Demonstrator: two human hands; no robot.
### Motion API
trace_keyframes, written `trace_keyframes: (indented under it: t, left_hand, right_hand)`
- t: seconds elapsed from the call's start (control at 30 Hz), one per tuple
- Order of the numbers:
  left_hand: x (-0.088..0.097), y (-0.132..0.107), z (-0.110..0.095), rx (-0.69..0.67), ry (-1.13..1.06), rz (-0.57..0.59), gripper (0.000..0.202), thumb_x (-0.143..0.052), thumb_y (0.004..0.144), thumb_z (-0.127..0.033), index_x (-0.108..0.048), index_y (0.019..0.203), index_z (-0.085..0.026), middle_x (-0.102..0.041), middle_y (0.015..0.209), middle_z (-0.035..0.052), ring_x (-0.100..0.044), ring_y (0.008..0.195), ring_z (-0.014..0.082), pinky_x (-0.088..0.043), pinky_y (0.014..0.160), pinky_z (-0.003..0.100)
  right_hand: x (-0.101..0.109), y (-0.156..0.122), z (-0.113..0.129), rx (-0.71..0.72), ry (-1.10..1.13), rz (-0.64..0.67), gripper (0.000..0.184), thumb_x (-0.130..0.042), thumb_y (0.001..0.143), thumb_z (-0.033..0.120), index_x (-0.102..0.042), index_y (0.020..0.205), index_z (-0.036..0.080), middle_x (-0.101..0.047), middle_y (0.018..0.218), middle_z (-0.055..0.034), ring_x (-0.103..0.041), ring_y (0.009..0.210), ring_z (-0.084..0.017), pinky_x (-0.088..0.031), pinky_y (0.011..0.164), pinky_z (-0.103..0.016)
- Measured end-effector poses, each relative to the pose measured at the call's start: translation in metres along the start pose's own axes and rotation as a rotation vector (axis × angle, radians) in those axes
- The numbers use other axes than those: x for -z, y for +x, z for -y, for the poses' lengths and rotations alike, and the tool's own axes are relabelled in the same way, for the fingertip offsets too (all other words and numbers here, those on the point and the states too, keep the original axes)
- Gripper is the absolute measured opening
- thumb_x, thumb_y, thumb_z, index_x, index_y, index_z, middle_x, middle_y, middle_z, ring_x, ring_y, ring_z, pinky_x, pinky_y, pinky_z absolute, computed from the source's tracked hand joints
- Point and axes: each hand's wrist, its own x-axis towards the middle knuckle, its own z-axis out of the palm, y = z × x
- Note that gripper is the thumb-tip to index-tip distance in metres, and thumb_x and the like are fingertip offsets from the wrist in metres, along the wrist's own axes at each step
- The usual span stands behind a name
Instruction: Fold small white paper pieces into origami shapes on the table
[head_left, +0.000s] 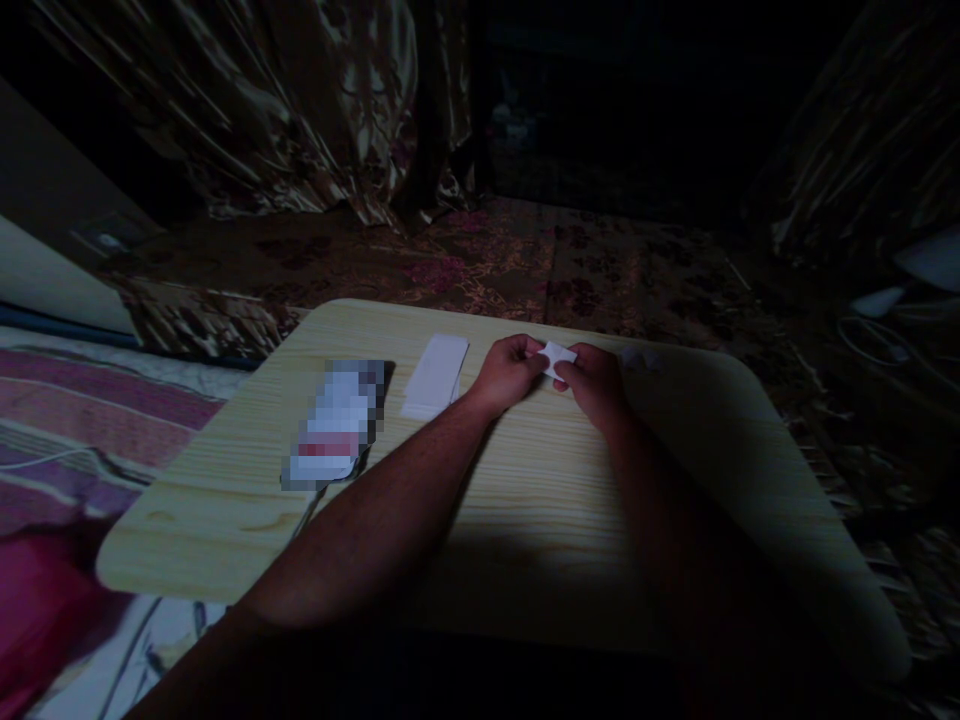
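Note:
Between my two hands, above the far half of the wooden table [525, 470], is a small folded piece of white paper [559, 354]. My left hand [511, 372] pinches its left side, fingers curled behind and thumb in front. On the other side my right hand [596, 378] grips it with the thumb pressed on its face. A stack of white paper strips [437, 372] lies just left of my left hand. Some small pale pieces [640, 358], dim in the shadow, rest to the right of my right hand.
A pixelated, phone-like device [334, 425] lies on the table's left side, with a cable running from it. Striped bedding [67, 420] borders the table on the left. Patterned fabric [480, 260] and curtains [337, 110] are behind; a white cable [874, 340] hangs at the dark right.

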Motion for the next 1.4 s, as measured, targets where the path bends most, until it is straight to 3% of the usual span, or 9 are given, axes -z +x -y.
trace_keyframes:
  t: [0.47,0.93,1.4]
  left_hand:
    - [-0.001,-0.001,0.000,-0.043,0.058,0.018,0.014,-0.065,0.068,-0.025,-0.060,0.074,-0.013,-0.060,0.069,-0.0005,-0.050,0.059,0.0093,-0.038,0.059,0.023]
    - [0.000,0.000,0.002,-0.063,0.061,0.010,0.013,-0.064,0.070,-0.025,-0.060,0.074,-0.013,-0.059,0.068,-0.0007,-0.048,0.059,0.0089,-0.038,0.058,0.023]
    - [0.000,-0.002,0.000,-0.057,0.082,0.029,0.013,-0.064,0.069,-0.025,-0.061,0.074,-0.013,-0.060,0.069,-0.0001,-0.048,0.058,0.0088,-0.038,0.057,0.022]
  right_hand:
    - [0.000,0.002,-0.007,0.045,-0.016,-0.014,0.017,-0.057,0.068,0.029,-0.064,0.075,0.016,-0.064,0.056,-0.0006,-0.058,0.051,-0.015,-0.037,0.045,-0.022]
    - [0.000,0.003,-0.007,0.026,0.023,0.007,0.021,-0.057,0.068,0.030,-0.065,0.080,0.015,-0.066,0.059,-0.0013,-0.062,0.056,-0.017,-0.043,0.051,-0.024]
    - [-0.001,0.003,-0.007,0.038,-0.045,-0.027,0.016,-0.056,0.067,0.029,-0.063,0.074,0.016,-0.064,0.055,-0.0003,-0.056,0.050,-0.014,-0.036,0.045,-0.022]
